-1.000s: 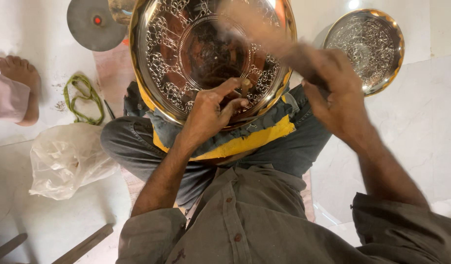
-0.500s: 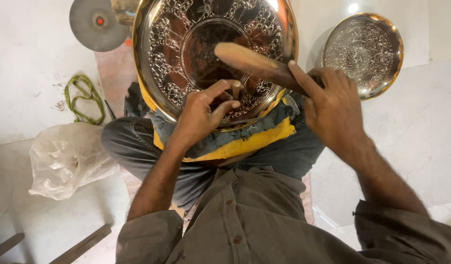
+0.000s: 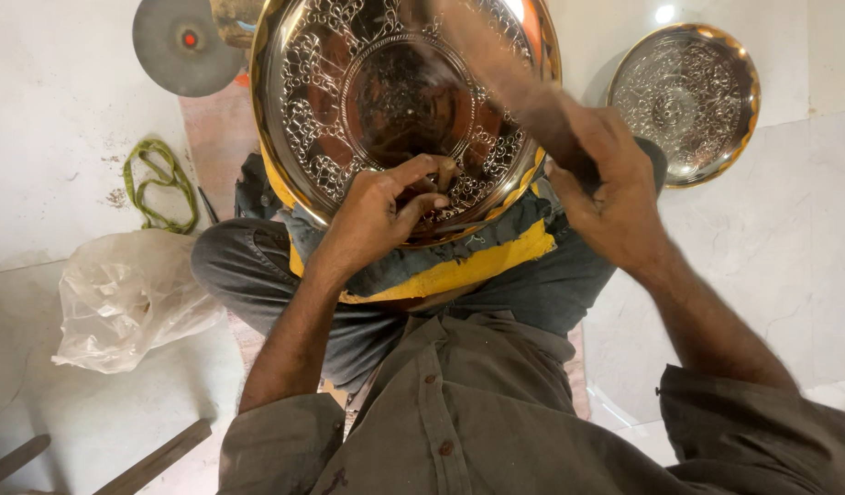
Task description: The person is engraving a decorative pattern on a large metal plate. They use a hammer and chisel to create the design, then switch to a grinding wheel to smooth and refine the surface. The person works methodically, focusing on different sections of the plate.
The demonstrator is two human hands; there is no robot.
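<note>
A large engraved brass tray [image 3: 349, 101] rests on a yellow and dark pad [image 3: 459, 266] across my lap. My left hand [image 3: 386, 206] pinches a small punch tool against the tray's lower rim; the tool is mostly hidden by the fingers. Gripped in my right hand [image 3: 606, 183] is a wooden mallet [image 3: 496, 69], blurred with motion and raised over the tray's upper right part.
A second engraved tray [image 3: 684, 96] lies on the white floor at the upper right. A grey disc with a red centre [image 3: 186, 41] lies upper left, a green cord [image 3: 157, 183] below it, a crumpled plastic bag [image 3: 120, 298] at left, wooden sticks [image 3: 157, 458] at the bottom left.
The mallet has swung from lying across the tray's middle up toward its top right. The view has shifted slightly, and a foot at the left edge is out of view. The left hand stays put.
</note>
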